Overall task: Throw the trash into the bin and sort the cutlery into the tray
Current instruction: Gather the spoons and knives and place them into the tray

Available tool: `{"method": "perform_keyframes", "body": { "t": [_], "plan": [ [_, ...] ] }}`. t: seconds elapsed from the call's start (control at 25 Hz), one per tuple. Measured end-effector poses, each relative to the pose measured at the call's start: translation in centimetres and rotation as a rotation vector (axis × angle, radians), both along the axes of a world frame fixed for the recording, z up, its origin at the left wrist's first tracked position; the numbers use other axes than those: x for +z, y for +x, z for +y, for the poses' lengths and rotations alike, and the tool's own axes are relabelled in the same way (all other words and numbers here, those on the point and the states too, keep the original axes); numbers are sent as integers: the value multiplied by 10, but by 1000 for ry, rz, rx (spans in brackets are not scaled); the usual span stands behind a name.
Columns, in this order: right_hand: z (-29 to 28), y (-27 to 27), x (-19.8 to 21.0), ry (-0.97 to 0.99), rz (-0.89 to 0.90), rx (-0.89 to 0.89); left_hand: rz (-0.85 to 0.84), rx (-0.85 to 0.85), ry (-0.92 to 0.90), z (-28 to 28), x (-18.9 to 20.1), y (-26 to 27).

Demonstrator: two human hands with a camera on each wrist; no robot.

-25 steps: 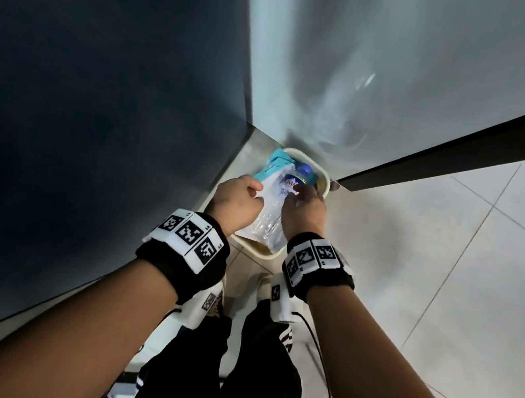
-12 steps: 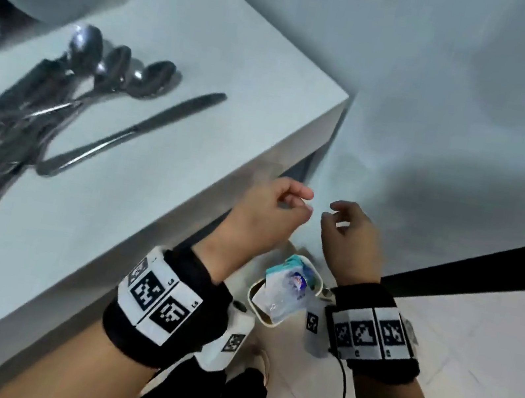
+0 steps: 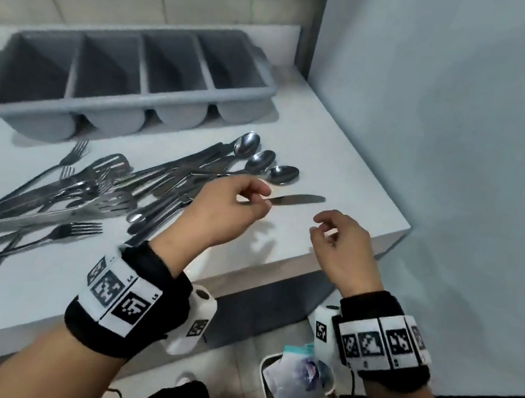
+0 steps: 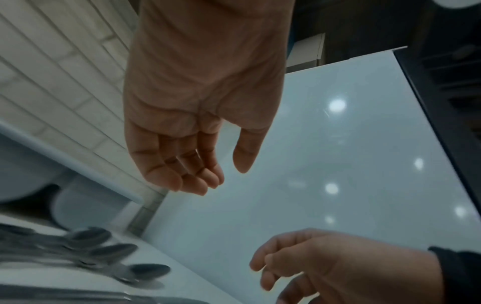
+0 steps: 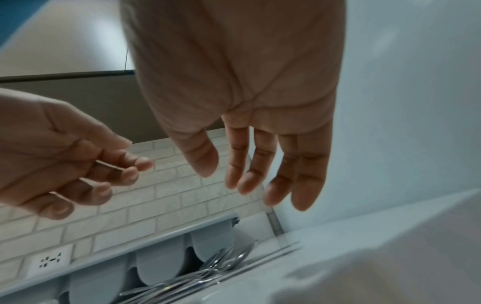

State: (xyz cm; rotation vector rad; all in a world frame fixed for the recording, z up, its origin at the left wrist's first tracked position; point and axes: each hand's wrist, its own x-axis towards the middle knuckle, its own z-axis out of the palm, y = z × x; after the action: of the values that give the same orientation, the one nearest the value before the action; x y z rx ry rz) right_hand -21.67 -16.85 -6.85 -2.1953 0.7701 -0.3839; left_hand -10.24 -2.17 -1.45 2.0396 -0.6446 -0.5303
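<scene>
Both hands hover empty over the right end of the white counter. My left hand hangs with loosely curled fingers just above the handle of a table knife; its palm is bare in the left wrist view. My right hand floats over the counter's corner, fingers relaxed and apart. A heap of cutlery, with three spoons at its right end, lies in front of the grey four-compartment tray. The white bin on the floor holds a plastic bag and a teal carton.
A pale brick wall runs behind the tray, and a smooth light panel rises right of the counter. The bin stands on pale floor tiles below my right wrist. Bare counter lies near me on the left.
A second ago both hands were down in the bin on the plastic trash. They have let go and risen to the counter, and the view has lifted to the cutlery.
</scene>
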Motion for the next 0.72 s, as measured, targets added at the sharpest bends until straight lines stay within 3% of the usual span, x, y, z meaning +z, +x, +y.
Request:
{"method": "perform_keyframes", "body": {
  "t": [0.28, 0.56, 0.72],
  "plan": [
    [-5, 90, 14, -142, 225, 97, -105, 96, 188, 22, -1, 91],
    [-17, 157, 18, -90, 479, -137, -191, -23, 345, -18, -13, 143],
    [-15, 182, 21, -116, 572, -148, -213, -54, 480, -36, -27, 157]
  ]
}}
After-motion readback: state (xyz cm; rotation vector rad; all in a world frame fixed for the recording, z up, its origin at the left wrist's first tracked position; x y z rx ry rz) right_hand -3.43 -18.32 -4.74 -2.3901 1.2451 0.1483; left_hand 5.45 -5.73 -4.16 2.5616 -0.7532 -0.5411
